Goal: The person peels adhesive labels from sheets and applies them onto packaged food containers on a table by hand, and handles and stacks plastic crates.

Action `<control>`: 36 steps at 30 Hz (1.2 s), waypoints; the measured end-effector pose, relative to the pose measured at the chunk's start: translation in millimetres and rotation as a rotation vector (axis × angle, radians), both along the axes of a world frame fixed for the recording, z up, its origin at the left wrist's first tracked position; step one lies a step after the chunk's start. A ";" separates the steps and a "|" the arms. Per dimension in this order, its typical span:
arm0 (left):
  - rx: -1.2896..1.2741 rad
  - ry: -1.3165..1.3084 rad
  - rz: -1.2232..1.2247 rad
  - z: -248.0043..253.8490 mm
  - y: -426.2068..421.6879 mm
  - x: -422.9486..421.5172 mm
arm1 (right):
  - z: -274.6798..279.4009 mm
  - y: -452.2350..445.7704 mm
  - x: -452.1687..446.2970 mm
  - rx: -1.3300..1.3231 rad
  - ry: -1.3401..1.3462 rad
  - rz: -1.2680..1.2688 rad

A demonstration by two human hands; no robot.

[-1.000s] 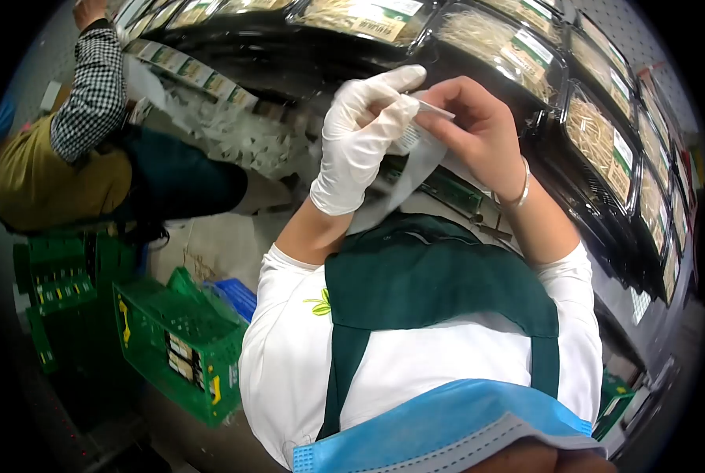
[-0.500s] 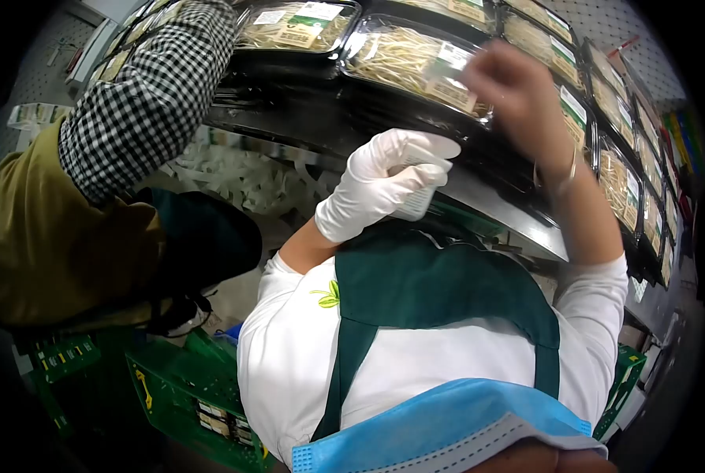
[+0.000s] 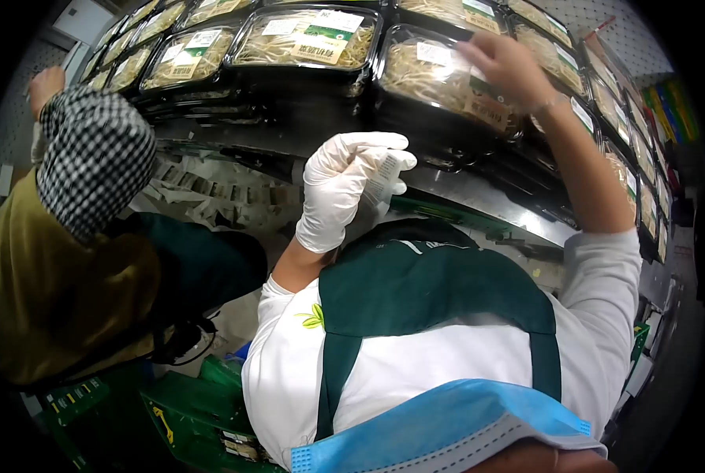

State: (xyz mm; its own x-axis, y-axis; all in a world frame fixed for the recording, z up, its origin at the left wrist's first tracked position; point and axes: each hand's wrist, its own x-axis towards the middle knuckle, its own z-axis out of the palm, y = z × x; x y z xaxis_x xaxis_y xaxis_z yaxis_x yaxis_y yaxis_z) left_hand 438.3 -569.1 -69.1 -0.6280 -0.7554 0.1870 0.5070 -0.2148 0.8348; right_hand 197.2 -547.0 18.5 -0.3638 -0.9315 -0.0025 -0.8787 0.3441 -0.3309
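My left hand [image 3: 333, 189], in a white glove, pinches a pale strip of printed labels [image 3: 382, 183] in front of my apron. The small print on it cannot be read. Bare and slightly blurred, my right hand [image 3: 514, 72] is over a clear-lidded black tray of bean sprouts [image 3: 427, 75], fingers stretched towards its labels. Whether the fingertips touch the lid is hard to tell. That tray carries a white label and a green-and-tan one. Left of it sits another labelled bean sprout tray [image 3: 277, 51].
Stacked sprout trays [image 3: 191, 59] line the metal table [image 3: 447, 185] on both sides. A co-worker in a checked sleeve [image 3: 100, 154] stands close on my left. Green crates [image 3: 191, 418] are low at the left. Discarded backing strips [image 3: 226, 193] lie beyond the table's near edge.
My left hand has shifted left with the label strip, which now faces me more. My right hand stays over the sprout tray, its fingers straighter. The co-worker's arm has swung left.
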 end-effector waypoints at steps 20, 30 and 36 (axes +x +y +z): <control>0.065 0.102 0.042 43.2 -8.0 -55.0 | -12.1 -119.5 -137.1 -0.083 0.480 -0.134; -0.096 0.038 0.331 44.5 -19.8 -84.6 | 16.4 -27.9 -13.5 -0.634 -0.203 0.876; -0.293 -0.119 0.268 36.8 -29.3 -66.6 | 19.3 -204.4 -185.9 -0.308 0.220 -0.124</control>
